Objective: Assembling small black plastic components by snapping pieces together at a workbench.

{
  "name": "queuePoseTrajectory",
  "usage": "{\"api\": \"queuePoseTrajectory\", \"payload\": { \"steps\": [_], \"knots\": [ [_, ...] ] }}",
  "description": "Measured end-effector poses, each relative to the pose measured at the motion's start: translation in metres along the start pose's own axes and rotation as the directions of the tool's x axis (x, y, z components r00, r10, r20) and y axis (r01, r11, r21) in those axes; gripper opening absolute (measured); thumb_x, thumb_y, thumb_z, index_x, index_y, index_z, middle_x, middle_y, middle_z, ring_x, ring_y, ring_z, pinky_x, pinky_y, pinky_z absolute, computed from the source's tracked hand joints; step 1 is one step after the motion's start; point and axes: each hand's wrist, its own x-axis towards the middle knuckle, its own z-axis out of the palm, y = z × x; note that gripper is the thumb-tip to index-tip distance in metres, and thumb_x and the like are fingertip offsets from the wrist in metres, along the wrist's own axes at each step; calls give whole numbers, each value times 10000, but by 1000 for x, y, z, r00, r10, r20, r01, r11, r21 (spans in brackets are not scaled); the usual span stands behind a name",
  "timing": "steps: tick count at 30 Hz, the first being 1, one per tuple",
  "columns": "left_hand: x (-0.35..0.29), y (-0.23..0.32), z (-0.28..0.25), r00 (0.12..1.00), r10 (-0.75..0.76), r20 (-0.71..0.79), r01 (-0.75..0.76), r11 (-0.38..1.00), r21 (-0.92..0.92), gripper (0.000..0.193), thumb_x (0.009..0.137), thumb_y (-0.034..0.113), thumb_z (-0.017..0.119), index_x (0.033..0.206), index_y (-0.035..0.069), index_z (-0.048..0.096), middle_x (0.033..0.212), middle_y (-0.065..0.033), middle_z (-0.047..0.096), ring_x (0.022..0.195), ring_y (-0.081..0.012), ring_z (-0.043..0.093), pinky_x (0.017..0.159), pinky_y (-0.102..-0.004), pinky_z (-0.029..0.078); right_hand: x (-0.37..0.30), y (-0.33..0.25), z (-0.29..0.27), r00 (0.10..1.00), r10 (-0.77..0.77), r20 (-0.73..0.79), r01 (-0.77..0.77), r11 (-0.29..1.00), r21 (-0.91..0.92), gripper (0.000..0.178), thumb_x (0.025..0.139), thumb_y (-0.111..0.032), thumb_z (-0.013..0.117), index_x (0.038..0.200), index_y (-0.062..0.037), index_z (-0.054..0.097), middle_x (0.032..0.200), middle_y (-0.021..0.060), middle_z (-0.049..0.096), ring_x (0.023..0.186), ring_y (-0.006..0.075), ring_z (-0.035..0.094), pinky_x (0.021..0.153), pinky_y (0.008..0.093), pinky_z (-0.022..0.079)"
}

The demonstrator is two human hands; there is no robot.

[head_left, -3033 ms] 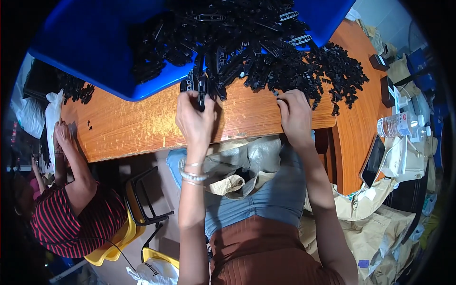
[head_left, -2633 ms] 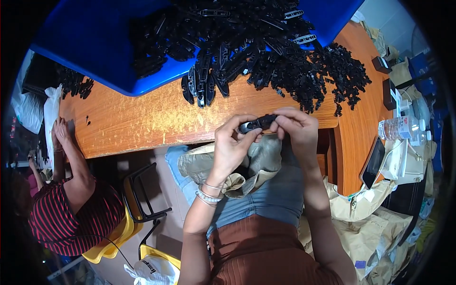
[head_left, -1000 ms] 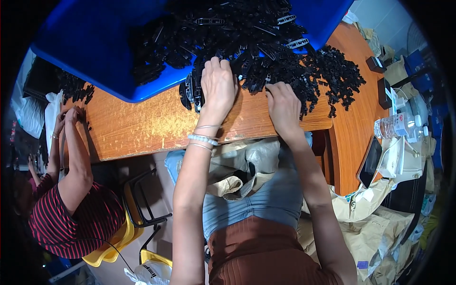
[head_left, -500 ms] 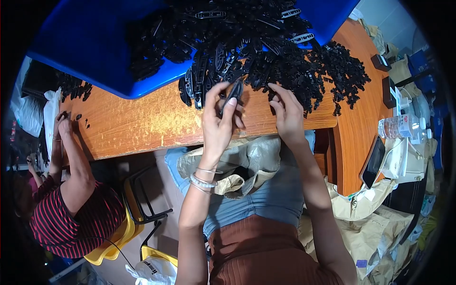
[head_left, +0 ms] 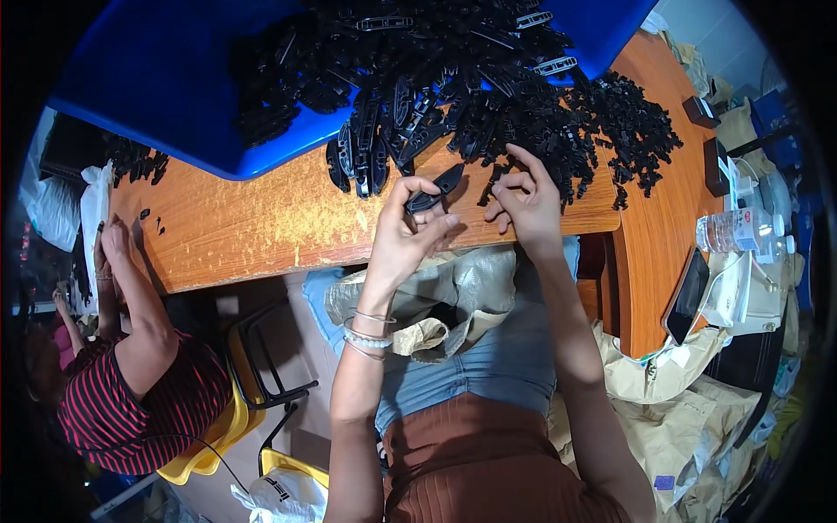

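Tilted toward the right hand (head_left: pixel 534 205) since the earlier frame, one casing (head_left: pixel 448 181), apparently unfinished, is held by the curled left hand (head_left: pixel 399 231). Whether anything is pinched by the half-curled right hand cannot be told. Beyond it, small parts (head_left: pixel 641 131), and past the left hand, heaped casings (head_left: pixel 384 57) seem left; their blue bin (head_left: pixel 174 96) is cut off.
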Motion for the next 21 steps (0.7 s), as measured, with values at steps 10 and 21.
{"api": "queuePoseTrajectory", "payload": {
  "steps": [10, 21],
  "knots": [
    [-5, 2, -4, 956, 86, -280, 63, 874, 482, 200, 864, 26, 598, 1053, 18, 531, 674, -42, 593, 482, -50, 502, 420, -196, 378, -9, 1, 0, 862, -477, 171, 433, 519, -737, 286, 789, 75, 574, 1057, -14, 622, 861, 102, 525, 686, 178, 579, 580, 297, 455],
    [-16, -4, -1, 965, 27, -262, 21, 984, 175, 182, 854, -21, 588, 1034, -9, 564, 801, -83, 662, 662, -77, 624, 564, -186, 499, -15, 11, -6, 716, -622, 317, 609, 334, -719, 133, 716, 56, 644, 835, 5, 614, 878, 108, 560, 787, 269, 576, 634, 353, 472]
  ]
}}
